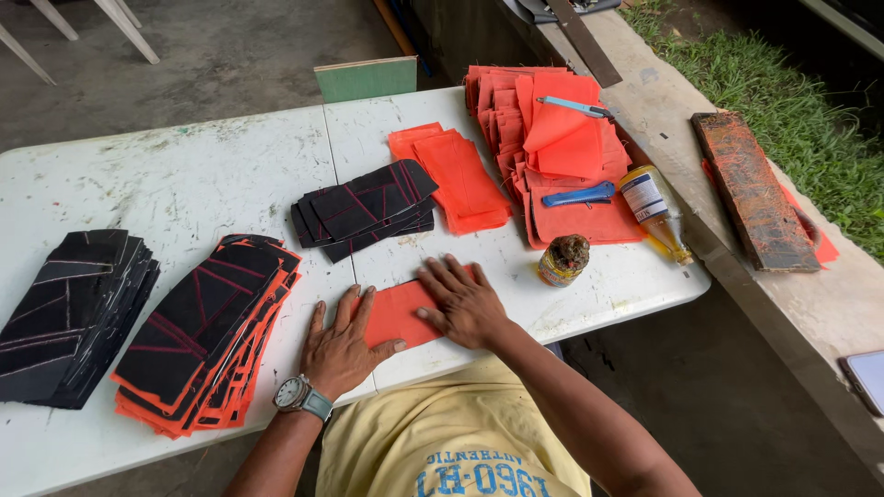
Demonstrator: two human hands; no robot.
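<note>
Pressing flat, left hand [339, 348] and right hand [463, 302] (fingers spread, gripping nothing) pin the orange piece [398, 315] beneath them.

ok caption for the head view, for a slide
Both hands, left hand and right hand, press flat an orange fabric piece on a white table.

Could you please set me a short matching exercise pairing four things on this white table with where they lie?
Things:
1. orange piece
2. small jar
3. blue-handled tool
4. all-black stack

Places:
A. at the table's far left end
B. under both hands
C. on the big orange pile at the back right
D. on bare table near the front right edge, beside the bottle

Pairs: 1-B, 2-D, 3-C, 4-A. The left hand and right hand press flat on the piece.
</note>
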